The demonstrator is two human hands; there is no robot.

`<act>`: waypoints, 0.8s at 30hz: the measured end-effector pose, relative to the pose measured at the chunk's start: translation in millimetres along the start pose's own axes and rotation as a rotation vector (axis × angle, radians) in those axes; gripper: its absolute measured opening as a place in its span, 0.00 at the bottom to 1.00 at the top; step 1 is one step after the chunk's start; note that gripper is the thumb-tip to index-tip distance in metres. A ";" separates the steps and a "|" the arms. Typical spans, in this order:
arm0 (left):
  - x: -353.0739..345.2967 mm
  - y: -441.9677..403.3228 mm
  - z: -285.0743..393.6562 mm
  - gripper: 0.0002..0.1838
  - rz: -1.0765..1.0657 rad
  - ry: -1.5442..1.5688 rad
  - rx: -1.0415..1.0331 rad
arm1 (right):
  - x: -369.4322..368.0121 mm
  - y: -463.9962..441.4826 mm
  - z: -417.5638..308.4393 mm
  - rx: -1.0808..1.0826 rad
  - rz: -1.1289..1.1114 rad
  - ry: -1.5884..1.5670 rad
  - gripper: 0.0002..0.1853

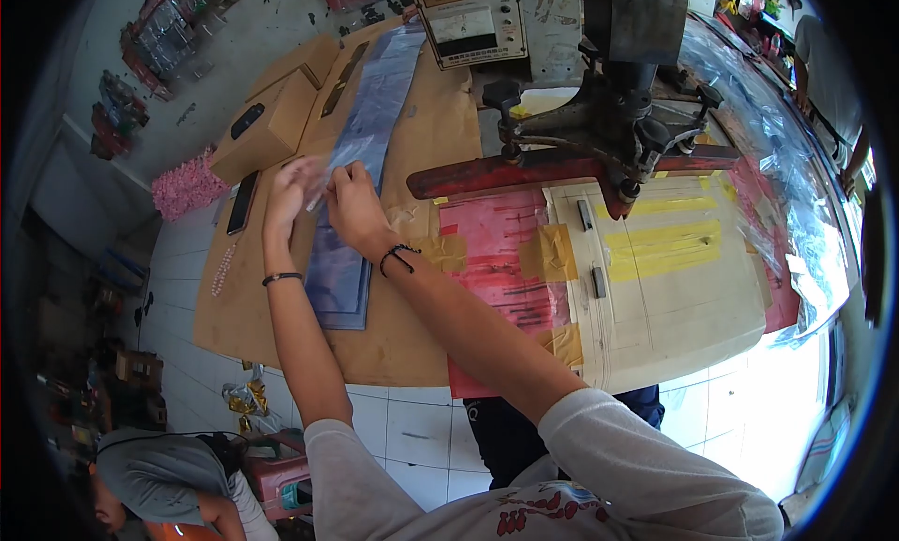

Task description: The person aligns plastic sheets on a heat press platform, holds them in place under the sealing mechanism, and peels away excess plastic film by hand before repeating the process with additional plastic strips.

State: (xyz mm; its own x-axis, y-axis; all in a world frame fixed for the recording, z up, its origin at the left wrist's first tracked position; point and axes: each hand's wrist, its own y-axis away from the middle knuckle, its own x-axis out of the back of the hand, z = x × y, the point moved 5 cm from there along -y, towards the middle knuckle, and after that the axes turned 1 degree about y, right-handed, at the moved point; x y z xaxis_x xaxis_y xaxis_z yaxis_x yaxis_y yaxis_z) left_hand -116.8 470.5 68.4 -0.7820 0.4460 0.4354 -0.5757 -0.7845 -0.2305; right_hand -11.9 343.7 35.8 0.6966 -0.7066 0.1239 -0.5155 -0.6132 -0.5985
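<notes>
A long stack of bluish clear plastic sheets (pixel 339 274) lies lengthwise on the brown board. Over its left edge, my right hand (pixel 356 206) is closed in a pinch on a thin piece of clear plastic film (pixel 321 187). My left hand (pixel 296 183) is just left of it, close to the same film. Motion smears the left fingers, so their grip on the film is unclear. The far part of the stack runs up toward the machine's control box.
A press machine (pixel 632 120) with a red bar (pixel 506 174) stands right of the stack, above a taped red sheet (pixel 501 260) and a beige board (pixel 688 307). At left are a cardboard box (pixel 272 134) and a phone (pixel 243 202). Other people are at lower left (pixel 169 475) and far right (pixel 829 82).
</notes>
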 end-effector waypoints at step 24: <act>29.1 -5.7 -28.1 0.12 0.415 0.247 0.104 | 5.3 2.9 -17.1 0.247 -0.265 0.546 0.14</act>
State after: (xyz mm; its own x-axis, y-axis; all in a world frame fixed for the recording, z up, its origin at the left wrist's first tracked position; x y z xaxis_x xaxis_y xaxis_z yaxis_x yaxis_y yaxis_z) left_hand -143.0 500.0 58.0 -0.9807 0.1662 0.1032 -0.1872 -0.9506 -0.2476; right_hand -18.3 332.1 48.3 0.3975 -0.6606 0.6368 -0.1862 -0.7377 -0.6490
